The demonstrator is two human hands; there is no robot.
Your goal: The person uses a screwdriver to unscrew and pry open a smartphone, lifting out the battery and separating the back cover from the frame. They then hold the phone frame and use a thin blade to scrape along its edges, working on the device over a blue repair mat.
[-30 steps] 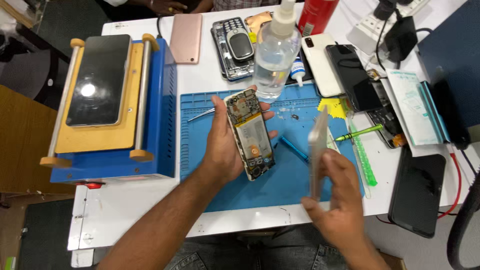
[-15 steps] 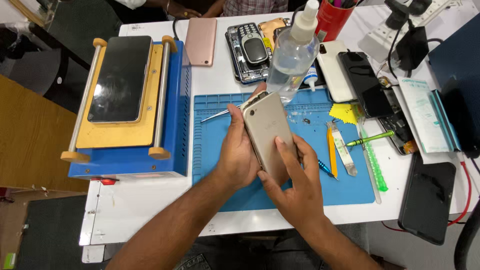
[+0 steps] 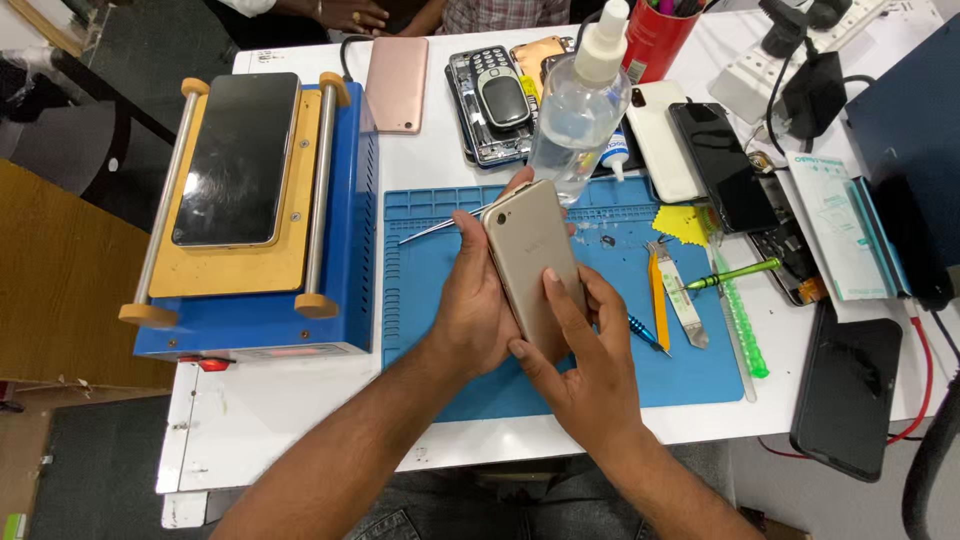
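Phone: gold phone (image 3: 535, 265) was held rear side up above the blue mat (image 3: 430, 300) on the bench (image 3: 300, 430).
Left grip: left hand (image 3: 480, 305) was wrapped around its left edge.
Right grip: right hand (image 3: 580, 370) was pressed on the back, fingers spread.
Handling: judged light, stiff, smooth, fragile; best taken by the long edges.
Change: compared with a second earlier, the exposed internals were covered by the back cover.

We're seeing bright, even overhead light, throwing only soft, short shadows under the hands. Glare is bouncing off the dark phone screen (image 3: 238, 160) on the blue machine (image 3: 340, 290) and glinting on the clear spray bottle (image 3: 570, 115). Focus is holding sharp across the middle; edges are bowing slightly from the wide lens.
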